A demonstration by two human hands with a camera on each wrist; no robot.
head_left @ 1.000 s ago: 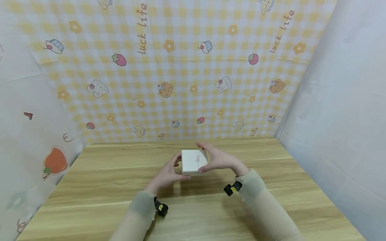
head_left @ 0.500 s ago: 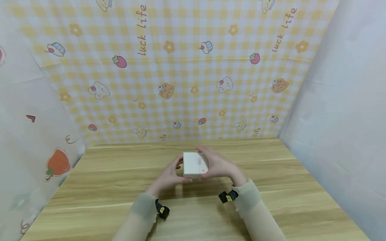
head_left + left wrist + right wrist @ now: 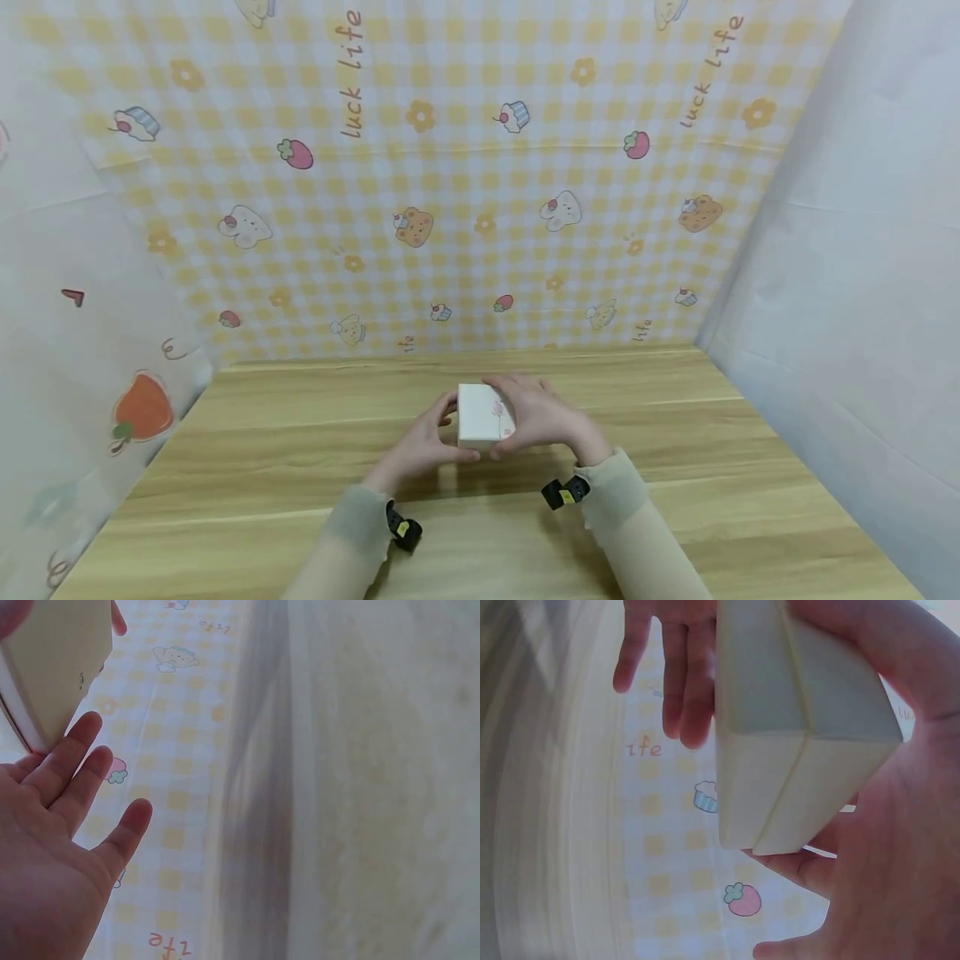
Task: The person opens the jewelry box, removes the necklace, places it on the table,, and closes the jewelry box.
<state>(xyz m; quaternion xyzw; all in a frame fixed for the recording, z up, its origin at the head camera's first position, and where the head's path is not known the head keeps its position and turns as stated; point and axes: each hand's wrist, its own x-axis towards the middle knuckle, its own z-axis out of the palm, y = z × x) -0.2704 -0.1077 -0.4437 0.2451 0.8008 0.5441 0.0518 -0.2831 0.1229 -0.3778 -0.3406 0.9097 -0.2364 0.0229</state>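
A small white lidded box [image 3: 478, 412] with a pink flower printed on its top is between both hands at mid-table, in the head view. My left hand [image 3: 422, 442] pinches its left side, thumb at the front and fingers behind. From the right, my right hand [image 3: 542, 414] spans the box with thumb in front and fingers at the back, covering part of the top. A seam between lid and base runs round the box [image 3: 810, 772] in the right wrist view. Only a corner of the box [image 3: 64, 660] shows in the left wrist view, beside spread left fingers [image 3: 82, 761].
The wooden table [image 3: 247, 467] stretches out around the hands. A yellow checked cloth [image 3: 465, 183] with cartoon prints hangs behind it. White sheets close off the left side [image 3: 60, 225] and the right side [image 3: 862, 250].
The box has come slightly nearer to the person. My right hand has closed in further over the box's right side, covering more of its top; the left hand keeps its grip.
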